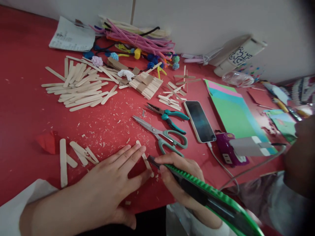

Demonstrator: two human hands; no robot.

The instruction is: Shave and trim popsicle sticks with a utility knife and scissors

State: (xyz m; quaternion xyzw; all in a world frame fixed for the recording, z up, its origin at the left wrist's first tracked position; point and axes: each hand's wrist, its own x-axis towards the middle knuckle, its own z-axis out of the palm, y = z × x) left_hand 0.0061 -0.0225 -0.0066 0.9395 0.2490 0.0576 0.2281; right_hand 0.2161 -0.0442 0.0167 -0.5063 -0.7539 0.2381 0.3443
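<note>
A wooden craft stick (145, 158) lies on the red table, held down by the fingertips of my left hand (120, 177). That hand lies flat with its fingers stretched out and its thumb apart. My right hand (182, 177) is closed around a green and black utility knife (204, 191). The knife's dark front end is at the stick's right side; I cannot make out whether the blade touches it. Wood shavings (105, 131) are scattered beyond my left hand. Several cut or loose sticks (63, 164) lie to its left.
Scissors (157, 131), teal pliers (169, 116) and a phone (200, 121) with a cable lie beyond my right hand. Farther back are a pile of craft sticks (81, 85) and pipe cleaners (140, 39). Coloured paper (233, 111) and another person's arm (299, 157) are at right.
</note>
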